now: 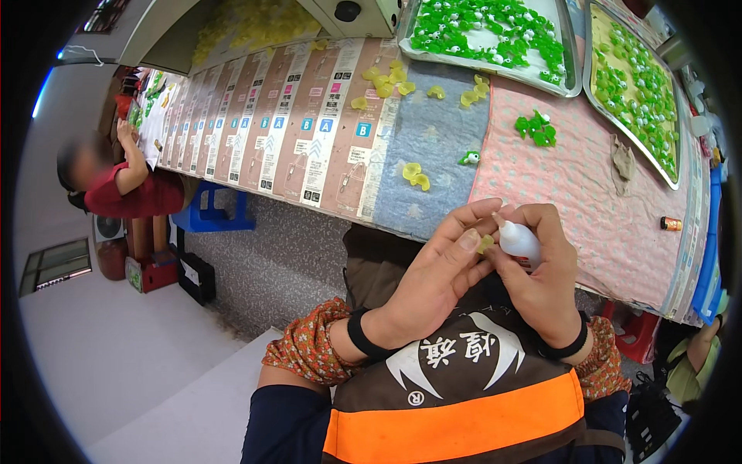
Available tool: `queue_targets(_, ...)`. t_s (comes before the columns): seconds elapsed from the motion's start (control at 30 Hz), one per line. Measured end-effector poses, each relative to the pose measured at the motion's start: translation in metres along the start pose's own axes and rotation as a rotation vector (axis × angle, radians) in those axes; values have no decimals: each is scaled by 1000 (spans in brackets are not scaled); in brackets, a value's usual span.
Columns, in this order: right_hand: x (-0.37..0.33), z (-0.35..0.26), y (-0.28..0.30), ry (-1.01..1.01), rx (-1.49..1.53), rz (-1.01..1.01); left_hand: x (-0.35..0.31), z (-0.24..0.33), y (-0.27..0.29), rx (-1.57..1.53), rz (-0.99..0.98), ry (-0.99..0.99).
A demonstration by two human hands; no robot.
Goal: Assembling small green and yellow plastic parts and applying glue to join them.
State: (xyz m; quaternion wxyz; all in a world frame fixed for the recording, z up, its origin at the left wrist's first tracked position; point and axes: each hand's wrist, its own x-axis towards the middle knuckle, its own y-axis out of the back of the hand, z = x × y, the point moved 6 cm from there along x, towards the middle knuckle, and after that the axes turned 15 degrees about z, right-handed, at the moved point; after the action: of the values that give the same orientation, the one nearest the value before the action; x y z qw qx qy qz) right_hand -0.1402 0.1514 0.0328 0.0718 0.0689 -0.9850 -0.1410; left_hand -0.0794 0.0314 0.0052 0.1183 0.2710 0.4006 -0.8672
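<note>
Just beyond my lap, at the table's near edge, both my hands are close together. Pinched in the fingers of my left hand (433, 282) is a small translucent yellow piece (485, 244). My right hand (545, 282) wraps round a small white squeeze bottle (519, 241), its narrow nozzle tilted up toward my left fingertips. Whether the nozzle touches anything I cannot tell. On the blue cloth ahead lie a pair of yellow pieces (416, 176) and a green piece with a white eye ball (469, 158). Several green pieces (536, 128) cluster on the pink cloth.
Two metal trays, one (572, 81) at the back and another (671, 174) at the right, hold many green pieces. A crumpled rag (621, 164) and a small dark cylinder (671, 223) lie at the right. A blue stool (212, 209) and another person (127, 182) are at the left.
</note>
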Motion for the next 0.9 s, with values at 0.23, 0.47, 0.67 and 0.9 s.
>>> queue_targets(0.23, 2, 6, -1, -67, 62, -21, -1, 0, 2, -13, 20, 48)
queue_targets(0.47, 12, -7, 10, 78, 34, -89, 4, 2, 24, 213, 41, 160)
queue_targets(0.67, 13, -26, 5, 301, 0, -278, 4, -6, 21, 201, -87, 305)
queue_targets(0.9, 11, -11, 7, 21, 159, -189, 9, -6, 23, 131, -37, 215)
